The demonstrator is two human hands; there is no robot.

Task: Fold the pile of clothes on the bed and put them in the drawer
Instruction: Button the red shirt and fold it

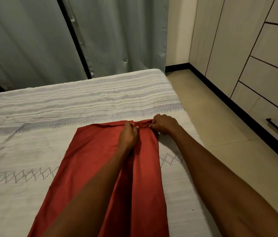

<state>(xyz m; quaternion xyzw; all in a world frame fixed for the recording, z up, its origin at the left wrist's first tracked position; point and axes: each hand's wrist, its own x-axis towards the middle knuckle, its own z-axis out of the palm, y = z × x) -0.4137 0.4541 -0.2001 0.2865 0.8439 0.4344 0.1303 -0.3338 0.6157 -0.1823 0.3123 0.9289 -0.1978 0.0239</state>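
Left hand (128, 136) lay on the far end of the red garment (92, 168), fingers curled and pinching the cloth near its bunched top edge. Right hand (164, 124) sat just beside it to the right, fingers curled round the gathered red fabric at the far right corner. Both forearms reached out from the near edge, the left one crossing over the garment's middle and hiding part of it.

We noted the garment spread long and flat on the bed (32, 134), running from the near edge toward the far side, a lengthwise fold or crease down its right half. It lay toward the right side of the bed, its right edge near the mattress edge. The white bedspread carried grey woven bands across the far part and a diamond line nearer us.

Around it: grey-green curtains (32, 40) hung behind the far side of the bed, a dark vertical strip between two panels. To the right ran a strip of pale tiled floor (220, 125), open between bed and wardrobe (237, 48). Drawers (271, 108) with dark bar handles stood in the wardrobe's lower right part, all closed. A dark skirting ran along the wardrobe's foot.

Bed surface left of the garment lay open. We could read no labels or writing anywhere.
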